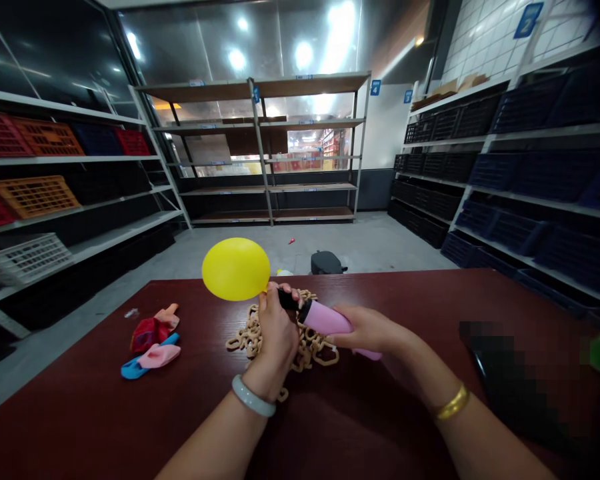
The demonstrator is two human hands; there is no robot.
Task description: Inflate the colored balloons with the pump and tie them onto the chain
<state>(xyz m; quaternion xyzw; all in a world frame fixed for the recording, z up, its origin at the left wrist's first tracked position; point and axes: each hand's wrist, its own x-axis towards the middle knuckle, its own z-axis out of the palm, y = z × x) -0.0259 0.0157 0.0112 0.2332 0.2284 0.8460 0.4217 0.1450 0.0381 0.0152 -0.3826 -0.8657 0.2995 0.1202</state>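
Note:
A yellow balloon (pixel 236 269), partly inflated, stands out to the left of the black end of a pink hand pump (pixel 329 319). My left hand (pixel 278 328) is closed round the balloon's neck, at the pump's black end (pixel 287 300). The fingers hide just how neck and pump meet. My right hand (pixel 367 329) wraps the pink barrel from the right, and a further pink part shows below it. Beneath both hands lies a heap of tan chain links (pixel 250 333), partly covered by the left hand and wrist.
Limp balloons in red (pixel 145 335), pink (pixel 159 356) and blue (pixel 134 369) lie on the left of the dark red table (pixel 80 420). A dark, pixelated object (pixel 505 380) is at the right. Beyond the table are a grey bag-like object (pixel 327 262) and shelves (pixel 267 153).

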